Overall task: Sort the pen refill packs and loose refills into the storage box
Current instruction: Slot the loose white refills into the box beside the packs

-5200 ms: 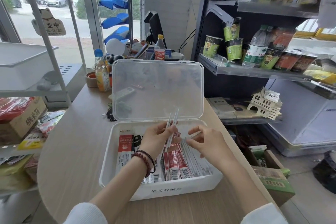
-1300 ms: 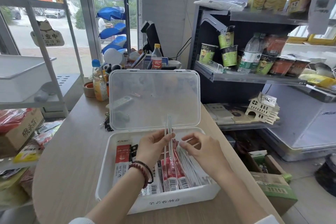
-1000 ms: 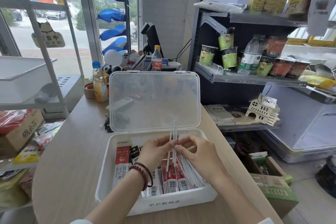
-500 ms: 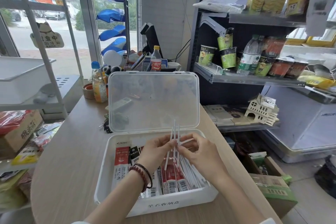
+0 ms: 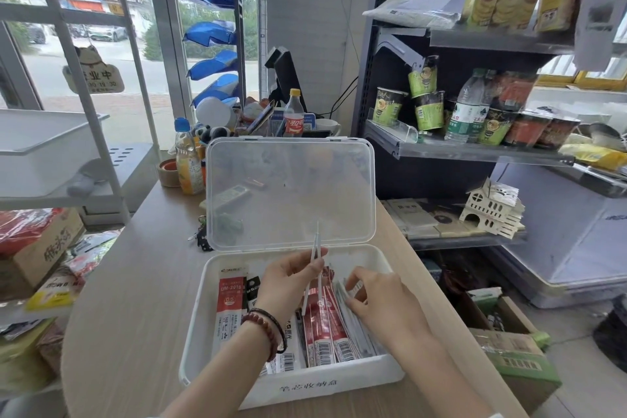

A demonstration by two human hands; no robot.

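The grip of the left hand [image 5: 288,282] hides the middle of the loose refills [image 5: 316,241]; its wrist covers some refill packs [image 5: 322,332]. Both forearms leave the bottom edge. Items behind the frosted lid [image 5: 291,193] blur.

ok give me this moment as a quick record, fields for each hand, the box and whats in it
left hand: pinches a few loose refills, nearly upright over the box
right hand: fingertips down on the clear packs at the box's right side; whether it grips one cannot be told
storage box: white, on the wooden table
lid: translucent, open, standing up at the far edge
contents: red packs in the middle, a red-and-white pack at the left
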